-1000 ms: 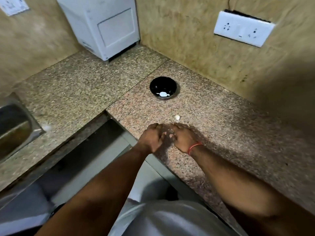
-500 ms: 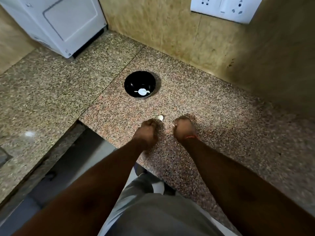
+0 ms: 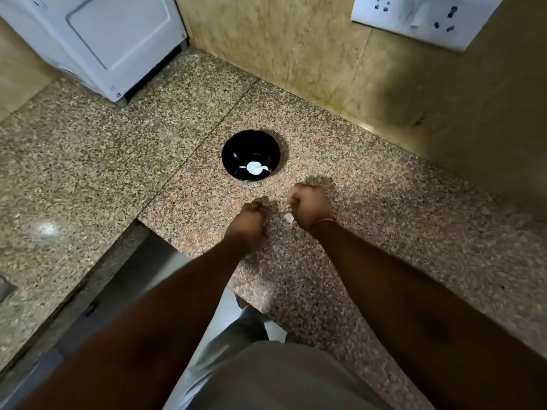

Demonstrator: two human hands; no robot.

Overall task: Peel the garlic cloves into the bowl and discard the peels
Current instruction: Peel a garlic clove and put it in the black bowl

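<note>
A small black bowl (image 3: 236, 149) stands on the granite counter with pale peeled garlic (image 3: 254, 168) lying in its bottom. My left hand (image 3: 248, 223) hovers just in front of the bowl, its fingers curled into a fist, and nothing shows in it. To the right, my right hand (image 3: 310, 207) is also curled, with a pale speck at its fingertips that looks like a garlic clove. A small white garlic piece (image 3: 288, 218) lies on the counter between my hands, beside my right wrist.
A white appliance (image 3: 97, 39) stands in the back left corner. On the back wall at the right is a white socket plate (image 3: 426, 19). The counter (image 3: 414, 232) has an inner corner edge at my left, with a dark gap below it.
My hands were together over the counter, then came apart. Both have moved forward towards the bowl, past the white piece on the counter. The camera has tilted down and closer.
</note>
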